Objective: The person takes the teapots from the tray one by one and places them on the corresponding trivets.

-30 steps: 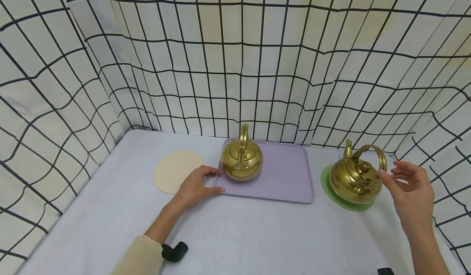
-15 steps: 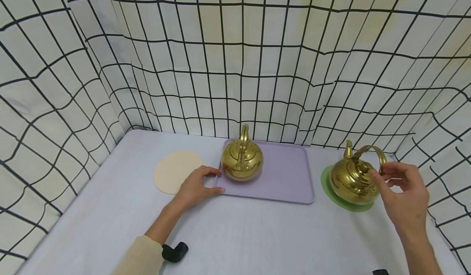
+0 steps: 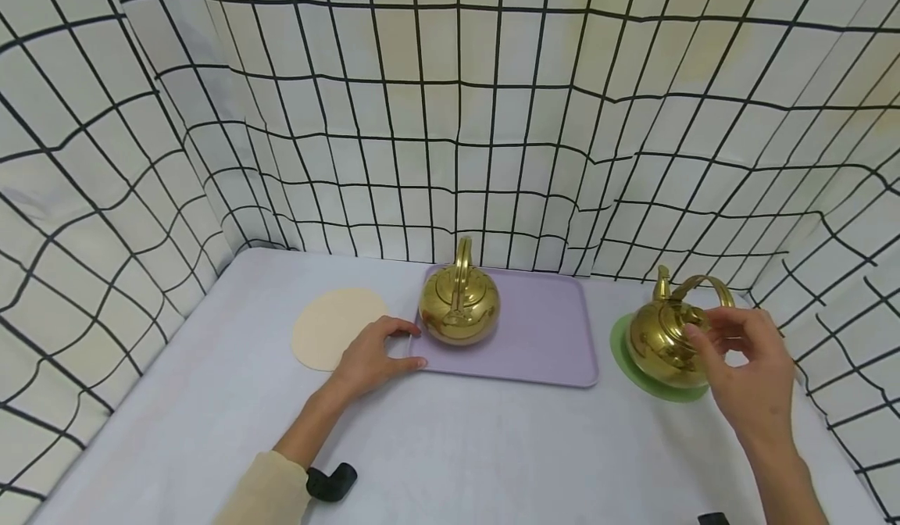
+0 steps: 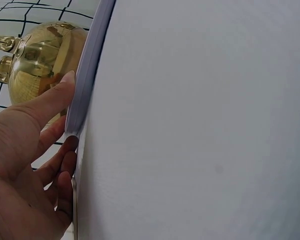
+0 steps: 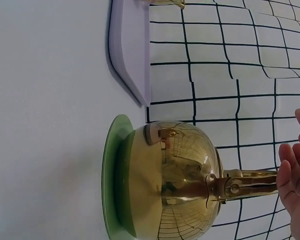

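Note:
A brass teapot (image 3: 457, 314) with an arched handle stands on the left part of a lilac tray (image 3: 544, 330). At the tray's front left corner my left hand (image 3: 369, 361) holds the rim, thumb on the front edge and index finger on the left edge. On the right, a second brass teapot (image 3: 654, 349) sits on a round green mat (image 3: 626, 363), spout pointing to the back. Loosely bent, my right hand (image 3: 752, 369) is beside this teapot's handle (image 5: 250, 184). Its thumb stays apart from the fingers, which overlap the handle's end in the right wrist view.
A round beige mat (image 3: 326, 330) lies left of the tray on the white tablecloth (image 3: 492, 447). White walls with a black grid (image 3: 478, 119) enclose the table at the back and sides. Black camera mounts show near both wrists.
My right hand has moved left, from beyond the right teapot's handle to over its near side. The left hand, tray and both teapots stay in place.

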{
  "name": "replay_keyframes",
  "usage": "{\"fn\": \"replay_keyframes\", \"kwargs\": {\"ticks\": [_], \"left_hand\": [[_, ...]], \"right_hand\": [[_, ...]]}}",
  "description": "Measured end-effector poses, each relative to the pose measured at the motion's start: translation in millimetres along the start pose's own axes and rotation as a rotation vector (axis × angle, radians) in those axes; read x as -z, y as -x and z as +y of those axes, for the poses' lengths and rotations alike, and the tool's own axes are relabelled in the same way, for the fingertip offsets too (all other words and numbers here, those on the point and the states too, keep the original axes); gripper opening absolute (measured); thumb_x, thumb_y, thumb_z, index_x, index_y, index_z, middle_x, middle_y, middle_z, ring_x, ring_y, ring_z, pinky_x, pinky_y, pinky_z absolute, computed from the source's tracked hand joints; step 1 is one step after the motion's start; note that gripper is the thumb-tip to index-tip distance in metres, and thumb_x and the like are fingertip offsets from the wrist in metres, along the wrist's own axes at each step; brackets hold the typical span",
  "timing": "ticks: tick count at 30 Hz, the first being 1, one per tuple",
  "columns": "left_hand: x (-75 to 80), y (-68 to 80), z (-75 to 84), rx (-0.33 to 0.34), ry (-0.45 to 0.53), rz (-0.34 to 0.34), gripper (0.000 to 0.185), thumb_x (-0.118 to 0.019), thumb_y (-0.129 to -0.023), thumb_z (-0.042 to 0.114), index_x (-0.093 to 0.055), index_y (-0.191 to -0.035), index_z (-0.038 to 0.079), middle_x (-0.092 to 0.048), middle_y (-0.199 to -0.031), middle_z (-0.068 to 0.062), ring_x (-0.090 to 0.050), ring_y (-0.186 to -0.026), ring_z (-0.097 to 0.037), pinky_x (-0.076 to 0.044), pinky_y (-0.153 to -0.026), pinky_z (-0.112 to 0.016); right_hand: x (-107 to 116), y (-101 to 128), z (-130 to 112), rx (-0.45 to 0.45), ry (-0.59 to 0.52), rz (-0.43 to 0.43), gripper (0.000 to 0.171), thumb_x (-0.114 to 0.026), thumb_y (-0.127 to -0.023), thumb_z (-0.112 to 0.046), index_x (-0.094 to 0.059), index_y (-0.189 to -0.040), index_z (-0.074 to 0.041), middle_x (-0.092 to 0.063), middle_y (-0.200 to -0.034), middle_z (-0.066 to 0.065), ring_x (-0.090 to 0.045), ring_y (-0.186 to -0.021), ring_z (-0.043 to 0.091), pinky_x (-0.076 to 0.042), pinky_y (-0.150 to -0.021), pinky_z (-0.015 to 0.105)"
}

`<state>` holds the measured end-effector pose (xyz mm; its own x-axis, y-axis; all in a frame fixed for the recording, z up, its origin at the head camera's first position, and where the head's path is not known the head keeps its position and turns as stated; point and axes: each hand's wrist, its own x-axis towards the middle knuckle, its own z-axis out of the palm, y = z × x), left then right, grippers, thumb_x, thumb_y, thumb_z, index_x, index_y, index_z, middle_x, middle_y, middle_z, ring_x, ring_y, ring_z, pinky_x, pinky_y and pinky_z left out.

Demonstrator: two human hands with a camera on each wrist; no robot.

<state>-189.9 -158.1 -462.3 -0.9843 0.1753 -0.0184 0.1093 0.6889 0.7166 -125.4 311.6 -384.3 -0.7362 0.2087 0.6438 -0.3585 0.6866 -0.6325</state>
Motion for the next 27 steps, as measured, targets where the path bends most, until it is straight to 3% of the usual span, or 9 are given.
{"fn": "replay_keyframes", "kwargs": {"ticks": [13,19,27], "left_hand": [[0.8,0.1,-0.2,0.009,-0.007,0.0,0.048,-0.089,-0.082,0.032,-0.072,-0.125,0.02,-0.065,-0.141,-0.009,-0.055,-0.141,-0.034,-0.041,-0.12,-0.057],[1.4,0.4,0.7,0.016,-0.004,-0.009,0.048,-0.089,-0.082,0.033,-0.072,-0.125,0.02,-0.064,-0.142,-0.009,-0.054,-0.141,-0.035,-0.041,-0.12,-0.057],[2.4,0.2,0.8,0.018,-0.001,-0.014,0.048,-0.089,-0.083,0.033,-0.071,-0.125,0.02,-0.064,-0.141,-0.01,-0.054,-0.141,-0.035,-0.041,-0.12,-0.058]], "right_hand": [[-14.0,4.9,-13.5,-0.043,-0.024,-0.092,0.035,-0.08,-0.084,0.009,-0.068,-0.117,0.002,-0.059,-0.106,-0.015,-0.06,-0.093,-0.008,-0.048,-0.083,-0.001],[-19.5,7.9,-16.1,-0.045,0.008,-0.151,0.037,-0.079,-0.086,0.007,-0.066,-0.12,0.001,-0.06,-0.108,-0.008,-0.06,-0.096,-0.011,-0.048,-0.084,-0.001],[-24.7,8.9,-17.4,-0.045,-0.026,-0.26,0.037,-0.077,-0.09,0.003,-0.063,-0.124,0.001,-0.061,-0.115,0.001,-0.062,-0.097,-0.011,-0.052,-0.082,0.002]]}}
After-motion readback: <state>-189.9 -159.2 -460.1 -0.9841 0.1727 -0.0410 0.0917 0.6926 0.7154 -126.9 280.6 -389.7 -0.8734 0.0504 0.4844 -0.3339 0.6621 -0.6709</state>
